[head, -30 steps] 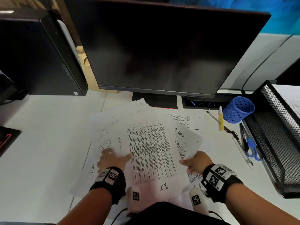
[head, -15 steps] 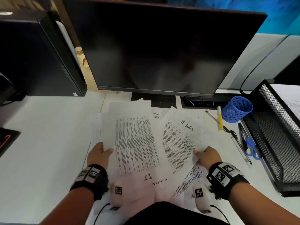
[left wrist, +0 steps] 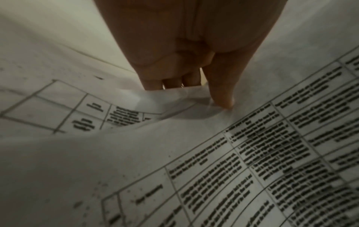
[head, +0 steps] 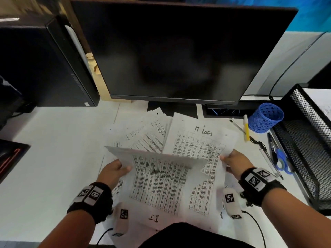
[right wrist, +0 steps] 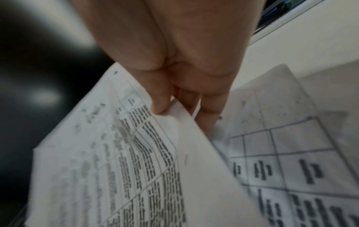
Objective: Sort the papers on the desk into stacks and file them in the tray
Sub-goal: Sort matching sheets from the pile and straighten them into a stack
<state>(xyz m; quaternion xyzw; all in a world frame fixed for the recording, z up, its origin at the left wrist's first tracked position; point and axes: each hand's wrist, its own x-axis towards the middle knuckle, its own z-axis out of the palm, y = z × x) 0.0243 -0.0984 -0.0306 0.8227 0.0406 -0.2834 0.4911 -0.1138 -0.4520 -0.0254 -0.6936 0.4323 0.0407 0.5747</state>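
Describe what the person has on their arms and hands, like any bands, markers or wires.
Both hands are bare, with no gloves or sleeves. The left wrist and right wrist each carry a black fabric band bearing white square tags with black-and-white coded patterns. A whitish pod, also tagged, hangs beneath each wrist, and a thin black cable trails from each pod.

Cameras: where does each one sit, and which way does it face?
Head: up high, facing down and forward at desk, monitor, tray; both forearms show.
Left wrist: along left hand; thumb pinching a sheet.
Right wrist: along right hand, pinching a sheet edge.
Shared: the printed sheets appear in all three.
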